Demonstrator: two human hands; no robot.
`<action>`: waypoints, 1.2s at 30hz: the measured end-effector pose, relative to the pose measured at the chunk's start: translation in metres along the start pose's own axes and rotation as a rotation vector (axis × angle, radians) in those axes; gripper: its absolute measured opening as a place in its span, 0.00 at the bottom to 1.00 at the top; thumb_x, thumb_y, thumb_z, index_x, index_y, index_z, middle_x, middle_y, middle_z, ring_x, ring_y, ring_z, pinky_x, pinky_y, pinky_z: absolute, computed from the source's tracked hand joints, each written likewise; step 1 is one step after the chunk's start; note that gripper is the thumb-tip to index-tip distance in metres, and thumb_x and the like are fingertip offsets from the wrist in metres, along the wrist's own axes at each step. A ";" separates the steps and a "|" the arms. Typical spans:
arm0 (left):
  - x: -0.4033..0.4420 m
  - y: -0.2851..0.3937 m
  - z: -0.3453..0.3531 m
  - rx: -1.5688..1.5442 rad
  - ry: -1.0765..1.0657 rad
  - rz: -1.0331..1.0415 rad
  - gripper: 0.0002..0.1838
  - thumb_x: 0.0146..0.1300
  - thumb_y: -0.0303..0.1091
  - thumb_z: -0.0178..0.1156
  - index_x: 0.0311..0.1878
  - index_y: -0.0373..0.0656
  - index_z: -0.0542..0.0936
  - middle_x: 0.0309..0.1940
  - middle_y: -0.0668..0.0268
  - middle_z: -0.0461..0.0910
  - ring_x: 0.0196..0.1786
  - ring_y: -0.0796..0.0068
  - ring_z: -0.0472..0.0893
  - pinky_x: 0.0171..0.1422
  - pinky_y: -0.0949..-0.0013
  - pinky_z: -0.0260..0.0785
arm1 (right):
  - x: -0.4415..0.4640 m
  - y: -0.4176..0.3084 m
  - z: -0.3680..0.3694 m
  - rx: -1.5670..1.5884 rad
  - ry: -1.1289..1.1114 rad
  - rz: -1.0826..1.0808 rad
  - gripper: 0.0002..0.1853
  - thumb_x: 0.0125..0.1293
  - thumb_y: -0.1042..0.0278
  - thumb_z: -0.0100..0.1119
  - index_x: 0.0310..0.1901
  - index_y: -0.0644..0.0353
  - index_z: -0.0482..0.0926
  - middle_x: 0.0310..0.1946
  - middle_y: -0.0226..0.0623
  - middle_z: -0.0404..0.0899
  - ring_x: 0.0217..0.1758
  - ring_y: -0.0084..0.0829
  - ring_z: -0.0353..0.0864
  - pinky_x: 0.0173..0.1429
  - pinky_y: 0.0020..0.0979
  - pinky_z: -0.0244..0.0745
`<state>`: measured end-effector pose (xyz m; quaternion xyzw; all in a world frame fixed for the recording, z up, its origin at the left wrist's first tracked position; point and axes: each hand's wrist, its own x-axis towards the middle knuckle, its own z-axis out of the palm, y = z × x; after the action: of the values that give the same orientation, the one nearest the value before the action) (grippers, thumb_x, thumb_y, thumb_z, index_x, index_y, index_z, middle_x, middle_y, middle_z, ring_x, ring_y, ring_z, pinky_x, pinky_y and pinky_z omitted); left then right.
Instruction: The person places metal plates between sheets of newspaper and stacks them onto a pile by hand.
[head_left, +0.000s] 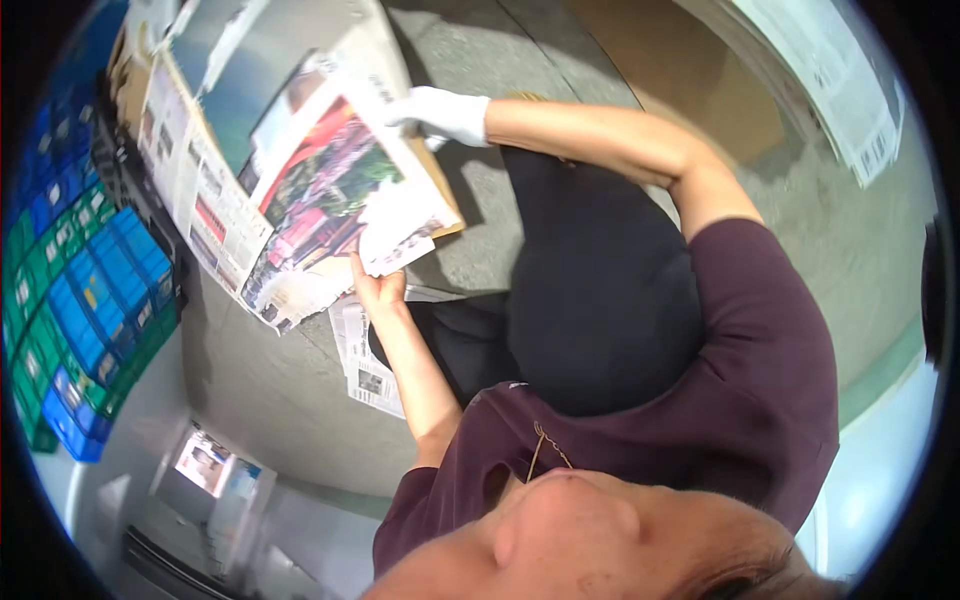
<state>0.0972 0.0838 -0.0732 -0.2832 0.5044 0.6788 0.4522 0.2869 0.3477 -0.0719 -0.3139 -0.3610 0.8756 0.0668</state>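
Observation:
A newspaper sheet (335, 185) with a large colour picture lies tilted in front of me. My left hand (382, 290), bare, is closed on its lower edge; the thumb shows on top and the other fingers are mostly hidden. At the upper right edge is my right hand (440, 115) in a white glove, its fingers bent against the sheet and partly hidden. A brown cardboard edge (445, 195) sticks out from under the sheet on the right. More printed newspaper (195, 185) stands along the left side, beside a grey-blue surface (230, 90).
Folded newspapers (372, 375) lie on the grey concrete floor (260, 400) near my knee. Blue and green plastic crates (105, 290) are stacked at left. A brown board (680, 75) lies at upper right, by white printed sheets (830, 85).

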 end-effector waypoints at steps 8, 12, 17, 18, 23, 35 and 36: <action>-0.026 0.009 -0.015 -0.129 0.363 -0.012 0.42 0.61 0.44 0.59 0.70 0.40 0.47 0.72 0.54 0.46 0.73 0.52 0.50 0.74 0.46 0.40 | 0.034 0.036 -0.011 0.339 -0.163 0.073 0.18 0.64 0.57 0.55 0.51 0.59 0.74 0.41 0.34 0.79 0.44 0.25 0.79 0.41 0.28 0.79; -0.065 0.016 -0.025 0.249 0.254 0.438 0.39 0.61 0.38 0.61 0.70 0.40 0.51 0.71 0.54 0.49 0.72 0.56 0.52 0.74 0.53 0.41 | 0.037 0.049 -0.019 0.453 -0.212 0.130 0.22 0.67 0.55 0.48 0.59 0.57 0.69 0.52 0.36 0.76 0.53 0.31 0.77 0.56 0.37 0.73; -0.054 0.077 0.006 0.612 0.085 0.874 0.35 0.60 0.29 0.61 0.67 0.35 0.55 0.67 0.52 0.55 0.70 0.60 0.57 0.71 0.61 0.52 | 0.042 0.076 -0.049 0.601 0.057 0.102 0.21 0.69 0.53 0.45 0.58 0.54 0.69 0.51 0.38 0.76 0.48 0.35 0.79 0.49 0.37 0.77; -0.038 0.089 0.013 0.755 0.144 0.967 0.35 0.59 0.31 0.63 0.66 0.35 0.58 0.65 0.52 0.58 0.68 0.60 0.60 0.70 0.60 0.54 | 0.040 0.083 -0.057 0.586 0.134 0.116 0.20 0.69 0.54 0.44 0.56 0.55 0.69 0.49 0.39 0.77 0.46 0.35 0.79 0.47 0.36 0.77; 0.046 0.155 0.040 1.543 0.413 1.469 0.40 0.50 0.36 0.69 0.64 0.34 0.60 0.60 0.50 0.63 0.62 0.53 0.65 0.66 0.58 0.57 | 0.008 0.097 -0.071 0.595 0.154 0.083 0.15 0.70 0.57 0.44 0.48 0.59 0.70 0.41 0.42 0.79 0.35 0.33 0.80 0.39 0.33 0.78; 0.106 0.172 0.077 1.915 0.314 1.317 0.32 0.59 0.53 0.58 0.62 0.46 0.69 0.64 0.54 0.64 0.67 0.54 0.62 0.68 0.52 0.54 | 0.005 0.106 -0.091 0.513 0.217 0.079 0.15 0.70 0.65 0.41 0.51 0.65 0.68 0.41 0.49 0.79 0.35 0.38 0.81 0.38 0.33 0.80; 0.105 0.179 0.075 1.937 0.405 1.315 0.32 0.59 0.53 0.58 0.62 0.46 0.68 0.64 0.54 0.64 0.68 0.54 0.62 0.68 0.51 0.54 | 0.005 0.106 -0.090 0.529 0.235 0.074 0.15 0.70 0.65 0.41 0.51 0.65 0.67 0.42 0.50 0.79 0.35 0.39 0.81 0.37 0.33 0.80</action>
<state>-0.1036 0.1739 -0.0601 0.3878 0.9187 0.0596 -0.0450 0.3485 0.3247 -0.1947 -0.3978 -0.0981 0.8988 0.1559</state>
